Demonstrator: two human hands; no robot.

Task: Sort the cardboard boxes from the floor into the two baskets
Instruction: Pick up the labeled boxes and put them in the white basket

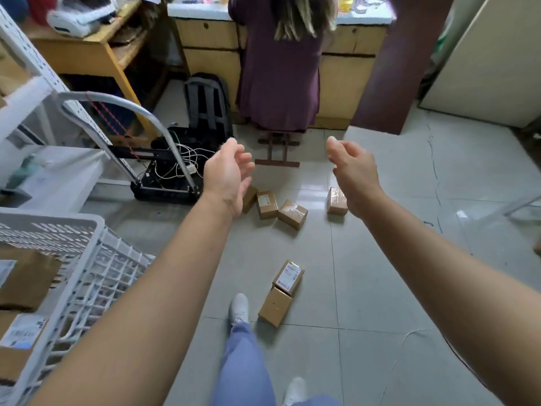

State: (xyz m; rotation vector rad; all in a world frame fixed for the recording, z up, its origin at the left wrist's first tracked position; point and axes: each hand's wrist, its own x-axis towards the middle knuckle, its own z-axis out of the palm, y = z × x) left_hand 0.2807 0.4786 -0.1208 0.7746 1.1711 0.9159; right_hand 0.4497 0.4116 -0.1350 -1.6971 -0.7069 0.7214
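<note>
Several small cardboard boxes lie on the tiled floor: a labelled box (267, 204), a taped box (292, 214) beside it, another taped box (336, 200) to the right, and nearer my feet a labelled box (289, 276) touching a plain box (275, 307). My left hand (228, 174) and my right hand (352, 174) reach forward above the far boxes, palms facing each other, fingers relaxed, holding nothing. A white plastic basket (87, 259) at the lower left holds cardboard boxes. A second basket is not in view.
A folding hand cart (164, 183) with a black box of cables stands to the left. A seated person (281, 68) on a stool faces a wooden counter straight ahead, a grey backpack (206, 101) beside them. White metal shelving (29, 83) lines the left.
</note>
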